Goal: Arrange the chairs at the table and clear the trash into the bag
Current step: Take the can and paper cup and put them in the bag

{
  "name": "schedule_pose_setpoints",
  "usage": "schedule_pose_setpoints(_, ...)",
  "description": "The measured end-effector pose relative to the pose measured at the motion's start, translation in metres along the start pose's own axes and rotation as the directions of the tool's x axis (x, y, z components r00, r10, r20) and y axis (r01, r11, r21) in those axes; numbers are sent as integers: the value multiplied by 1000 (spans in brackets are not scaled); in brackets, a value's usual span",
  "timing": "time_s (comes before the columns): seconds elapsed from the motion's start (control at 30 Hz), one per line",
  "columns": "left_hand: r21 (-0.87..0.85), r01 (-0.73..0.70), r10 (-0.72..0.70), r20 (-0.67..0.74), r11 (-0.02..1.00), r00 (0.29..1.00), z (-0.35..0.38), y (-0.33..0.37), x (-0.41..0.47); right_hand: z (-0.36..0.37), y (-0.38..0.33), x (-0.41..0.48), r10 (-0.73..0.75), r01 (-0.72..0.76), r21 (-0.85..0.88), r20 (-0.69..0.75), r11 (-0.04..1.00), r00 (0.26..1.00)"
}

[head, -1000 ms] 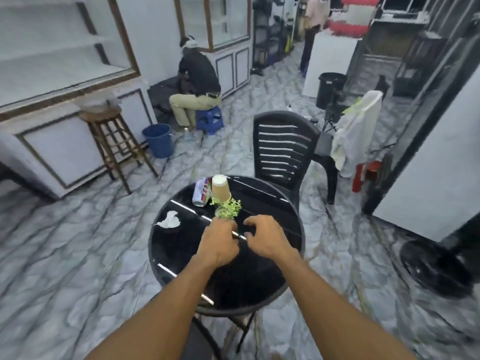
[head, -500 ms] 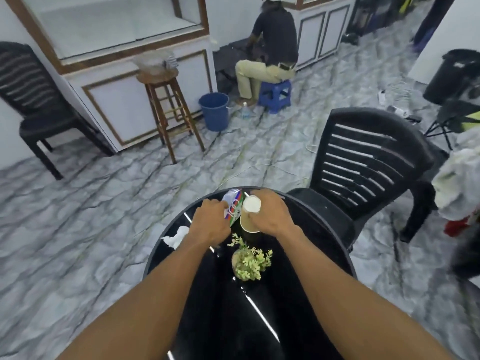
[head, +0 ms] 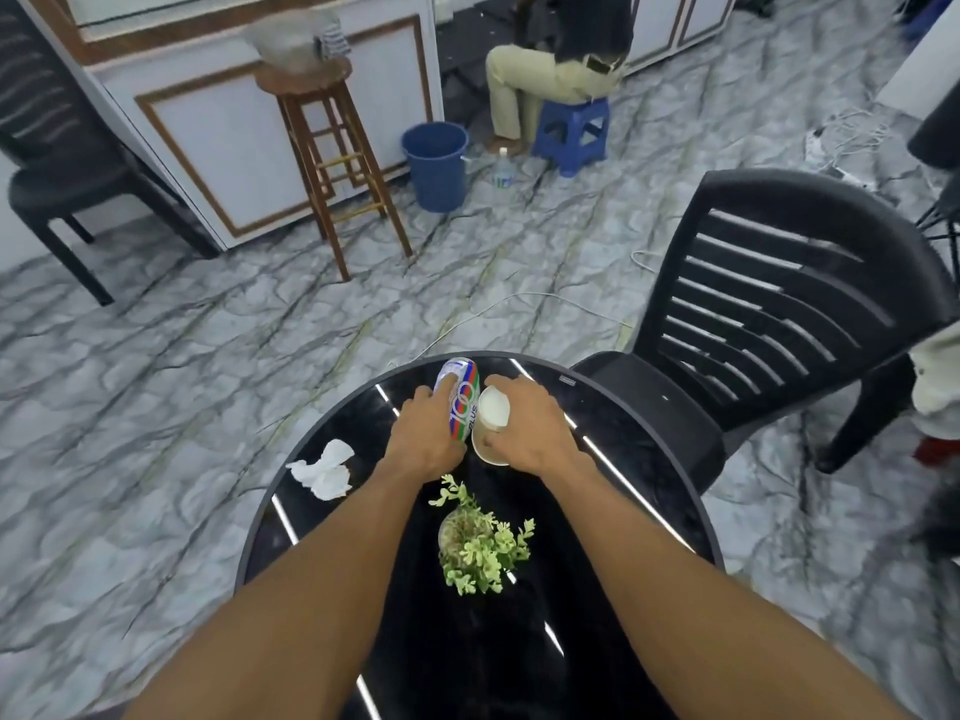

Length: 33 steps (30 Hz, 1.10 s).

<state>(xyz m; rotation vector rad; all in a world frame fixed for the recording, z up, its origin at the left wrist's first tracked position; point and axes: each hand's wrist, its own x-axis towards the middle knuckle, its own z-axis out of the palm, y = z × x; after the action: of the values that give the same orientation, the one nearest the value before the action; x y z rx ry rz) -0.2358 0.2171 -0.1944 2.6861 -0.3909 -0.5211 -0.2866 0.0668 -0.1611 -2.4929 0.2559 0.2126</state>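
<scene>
On the far part of the round black table point(head: 623, 491), my left hand point(head: 423, 439) is closed around a drink can point(head: 460, 400) with red, blue and green stripes. Right beside it, my right hand point(head: 527, 426) grips an upside-down paper cup point(head: 491, 426). A crumpled white tissue point(head: 324, 470) lies on the table's left side. A small potted green plant point(head: 478, 540) stands between my forearms. One black slatted chair point(head: 779, 314) is at the table's far right, its seat touching the rim. A second black chair point(head: 47, 163) stands at the far left by the wall.
A wooden stool point(head: 324, 142) with a bowl on top stands by the white counter. A blue bucket point(head: 435, 163) and a water bottle point(head: 503, 171) are on the marble floor. A person sits on a blue stool point(head: 574, 127). Cables trail across the floor behind the table.
My hands left the plant, reached forward and took hold of the can and the cup. The view tilted down and moved closer to the table.
</scene>
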Motion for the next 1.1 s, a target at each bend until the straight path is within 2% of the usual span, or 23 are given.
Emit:
schedule_pose_setpoints(0.2,-13,-71,70,-36,997,997,-30,18,-22,-29,-9,-21,51,-51,-9,-50,999,997)
schedule_pose_setpoints(0.37,14,-184,185,-68,983,980,-68,46,-49,-69,-27,-63,98,-98,7,-160,995,982)
schedule_pose_setpoints(0.5,22,-320,321,-89,947,943,-84,74,-94,-93,-45,-124,164,-166,15,-289,986,943)
schedule_pose_setpoints(0.63,37,-483,484,-63,875,873,-82,91,-152,-96,-62,-203,229,-240,21,-397,970,889)
schedule_pose_setpoints(0.73,77,-590,592,-10,804,806,-73,99,-205,-82,-69,-269,306,-326,42,-473,944,826)
schedule_pose_setpoints(0.87,85,-704,701,71,705,710,-50,108,-282,-60,-71,-367,439,-429,151,-534,891,723)
schedule_pose_setpoints(1.0,-18,-786,778,154,618,609,-2,118,-378,-26,-63,-482,593,-545,285,-589,788,549)
schedule_pose_setpoints(1.1,-55,-862,842,253,504,476,41,127,-457,9,-54,-574,706,-636,385,-597,669,382)
